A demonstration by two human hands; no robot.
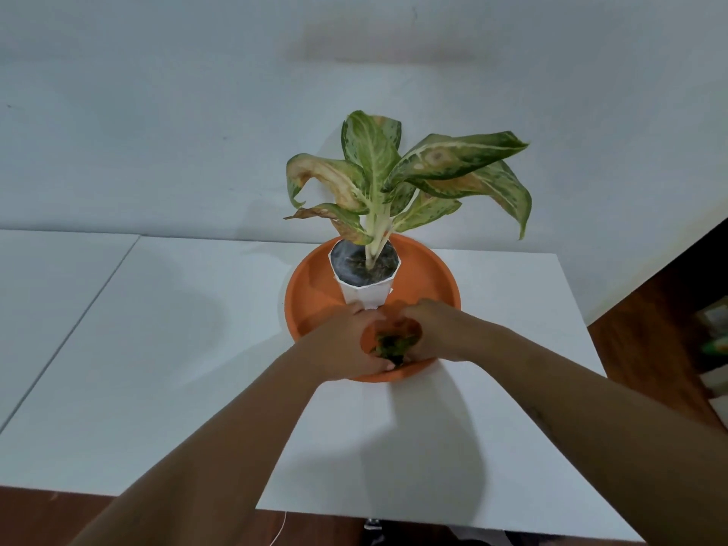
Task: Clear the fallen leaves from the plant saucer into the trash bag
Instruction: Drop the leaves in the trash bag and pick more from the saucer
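An orange plant saucer [311,297] sits on a white table, with a white pot [368,295] holding a green and yellow leafy plant [394,179] standing in it. At the saucer's near edge lies a small clump of fallen leaves [392,342], green and brown. My left hand [346,344] and my right hand [437,333] are cupped around the clump from either side, fingers touching it. Part of the clump is hidden by my fingers. No trash bag is in view.
The white table [177,348] stretches left, with a seam to a second white tabletop [47,289] at the far left. A white wall stands behind. Brown floor [650,340] and some blurred items lie to the right. A thin white cable [280,526] hangs below the near edge.
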